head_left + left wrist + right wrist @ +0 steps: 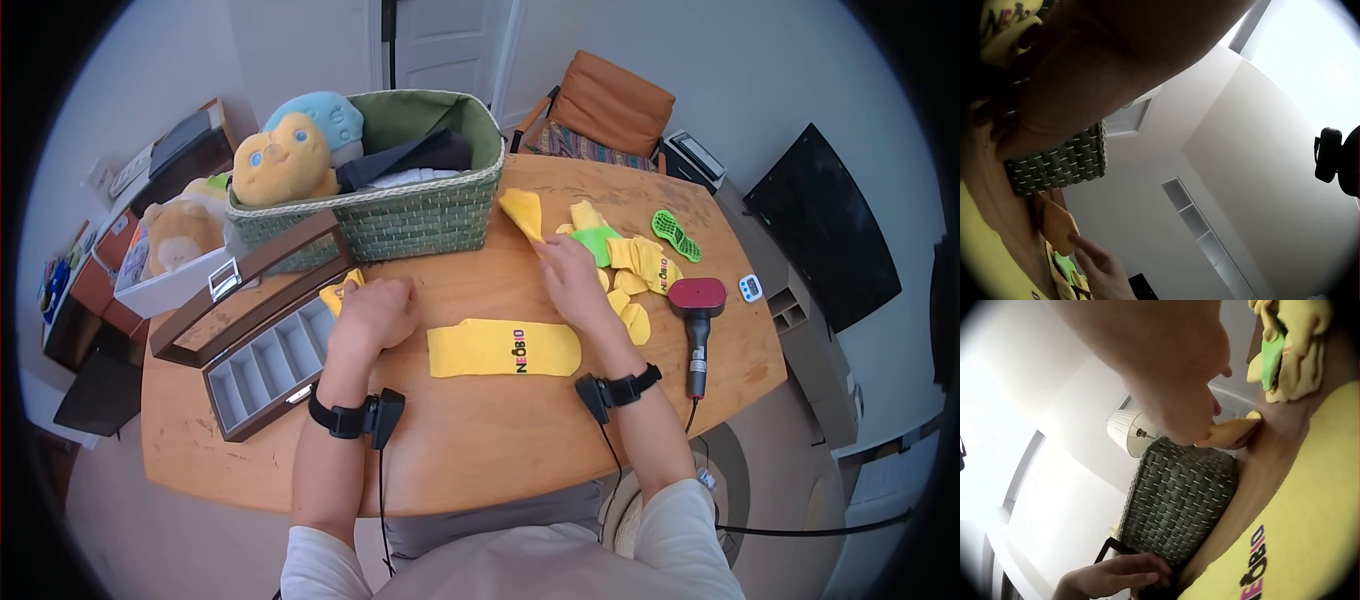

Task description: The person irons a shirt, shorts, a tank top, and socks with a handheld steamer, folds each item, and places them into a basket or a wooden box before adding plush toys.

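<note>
In the head view a yellow sock with dark and pink lettering (505, 348) lies flat on the table between the forearms. My left hand (375, 312) is at the right end of a brown compartment box (272, 368), its fingers around a folded yellow sock (340, 292). My right hand (575, 280) pinches another yellow sock (524, 212) by its edge, beside a pile of yellow socks (640, 262). The right wrist view shows that pinched sock (1229, 432) under the fingers.
A green woven basket (420, 222) with plush toys stands behind the box, whose lid (250, 280) is raised. To the right lie a green sock sole (676, 235), a red-headed handheld device (697, 296) with a cable, and a small timer (750, 288).
</note>
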